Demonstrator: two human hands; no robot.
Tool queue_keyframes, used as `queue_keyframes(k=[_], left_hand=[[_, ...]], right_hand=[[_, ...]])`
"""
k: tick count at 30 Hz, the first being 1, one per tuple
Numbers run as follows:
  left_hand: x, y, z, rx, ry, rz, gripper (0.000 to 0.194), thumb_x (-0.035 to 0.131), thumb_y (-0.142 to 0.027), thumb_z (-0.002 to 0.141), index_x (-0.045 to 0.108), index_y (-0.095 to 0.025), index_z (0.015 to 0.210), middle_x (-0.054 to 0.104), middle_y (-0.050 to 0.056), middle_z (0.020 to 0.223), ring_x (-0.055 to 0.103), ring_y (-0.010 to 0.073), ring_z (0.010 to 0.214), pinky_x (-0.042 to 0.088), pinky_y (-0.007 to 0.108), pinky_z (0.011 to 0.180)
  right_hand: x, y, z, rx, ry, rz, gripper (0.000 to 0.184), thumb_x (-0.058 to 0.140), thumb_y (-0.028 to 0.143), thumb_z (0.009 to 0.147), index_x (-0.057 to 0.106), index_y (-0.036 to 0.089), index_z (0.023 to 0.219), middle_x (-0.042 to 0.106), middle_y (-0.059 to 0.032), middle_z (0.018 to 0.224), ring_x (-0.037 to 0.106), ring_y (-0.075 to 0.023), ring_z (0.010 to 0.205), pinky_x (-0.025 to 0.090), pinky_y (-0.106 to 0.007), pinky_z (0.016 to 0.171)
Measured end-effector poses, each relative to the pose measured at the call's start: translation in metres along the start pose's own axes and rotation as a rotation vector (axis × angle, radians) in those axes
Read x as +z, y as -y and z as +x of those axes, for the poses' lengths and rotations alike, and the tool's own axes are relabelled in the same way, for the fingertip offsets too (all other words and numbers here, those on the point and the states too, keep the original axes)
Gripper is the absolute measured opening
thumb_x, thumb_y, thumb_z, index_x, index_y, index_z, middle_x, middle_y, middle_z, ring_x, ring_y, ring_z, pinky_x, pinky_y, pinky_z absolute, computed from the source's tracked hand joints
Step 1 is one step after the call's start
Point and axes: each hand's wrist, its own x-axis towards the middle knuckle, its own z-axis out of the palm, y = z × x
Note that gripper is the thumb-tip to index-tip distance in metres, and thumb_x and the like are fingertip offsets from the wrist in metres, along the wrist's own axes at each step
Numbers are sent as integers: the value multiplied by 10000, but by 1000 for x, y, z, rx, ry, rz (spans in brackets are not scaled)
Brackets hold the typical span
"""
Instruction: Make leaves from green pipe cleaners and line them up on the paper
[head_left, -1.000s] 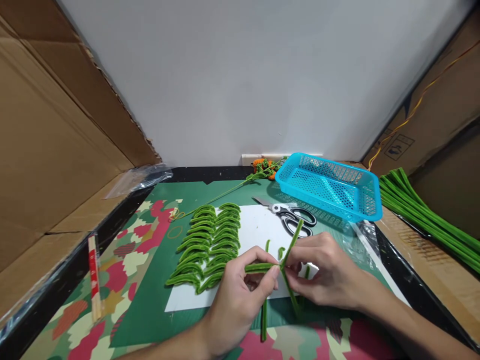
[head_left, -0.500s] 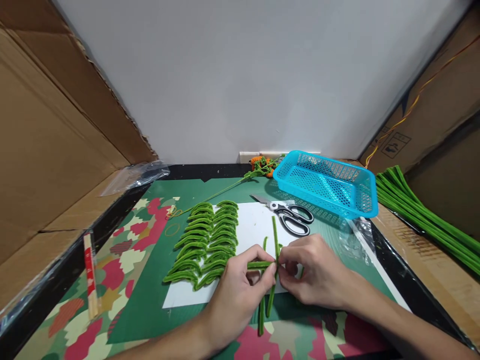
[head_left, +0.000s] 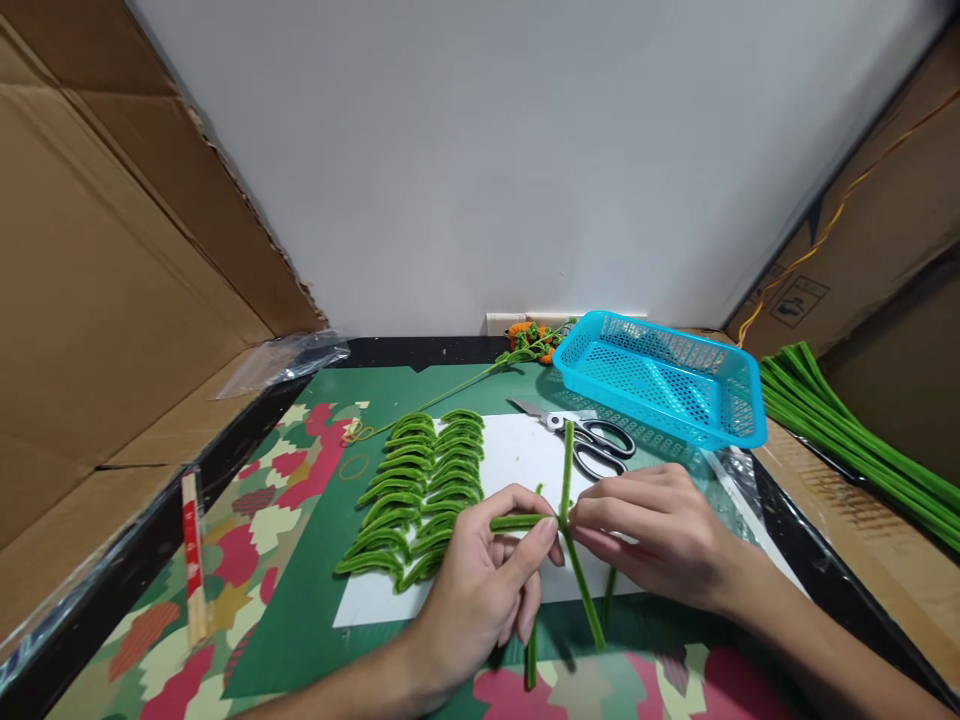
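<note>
Between my two hands, green pipe cleaners (head_left: 585, 590) cross each other, one piece pointing up and down and another running sideways into the left grip. My left hand (head_left: 487, 585) pinches the sideways piece near the crossing with thumb and forefinger. On the other side of the crossing, my right hand (head_left: 664, 535) has its fingertips closed on the pipe cleaners; the exact hold is partly hidden. Beneath my hands, another green pipe cleaner (head_left: 532, 660) lies on the mat. Left of them, curved green pipe-cleaner leaves (head_left: 457, 465) lie in two columns on white paper (head_left: 517, 450).
Scissors (head_left: 604, 440) lie behind my hands, beside a blue plastic basket (head_left: 667, 385). An orange-and-green pipe-cleaner flower (head_left: 525, 340) rests at the back. Long green pipe cleaners (head_left: 862, 440) are bundled at right. Wrapped chopsticks (head_left: 193, 560) lie at left on the patterned cloth.
The crossed pipe cleaners have turned, with the lower end swinging to the right. My right hand has rotated, its fingers more closed. The whole view has shifted slightly.
</note>
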Motion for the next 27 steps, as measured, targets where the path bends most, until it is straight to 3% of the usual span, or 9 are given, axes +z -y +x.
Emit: queue_keyframes(k=[7,14,23,27], left_hand=[[-1,-1,0,11,37,-24,333,684,-525,982,588,-207,1013,535,-96,551,388,27,310,245,104,317],[-3,-6,-3,77,1,60,303,714,-472,982,634,-180,999,629,-36,709,490,16,379,316,130,384],[-6,-4,-7,139,-2,141,237,661,-433,1028,626,-199,1036,616,-40,756,569,33,438,345,146,432],[-4,-6,-8,169,21,132,241,653,-423,1035,616,-186,1025,593,-45,737,580,39,439,347,147,434]], right_hand=[[1,-1,-2,-78,-83,-7,157,668,110,1000,698,182,1136,798,-68,953,743,-147,743,545,-256,604],[0,0,1,-107,-52,-7,173,633,89,1010,693,142,1163,791,-71,911,706,-147,688,518,-270,550],[-6,6,1,-246,-15,-172,351,372,119,1090,665,54,1273,812,-148,970,757,-190,753,546,-319,586],[-4,7,1,-282,-62,-162,326,417,83,1060,695,12,1216,801,-147,943,733,-181,718,517,-317,566]])
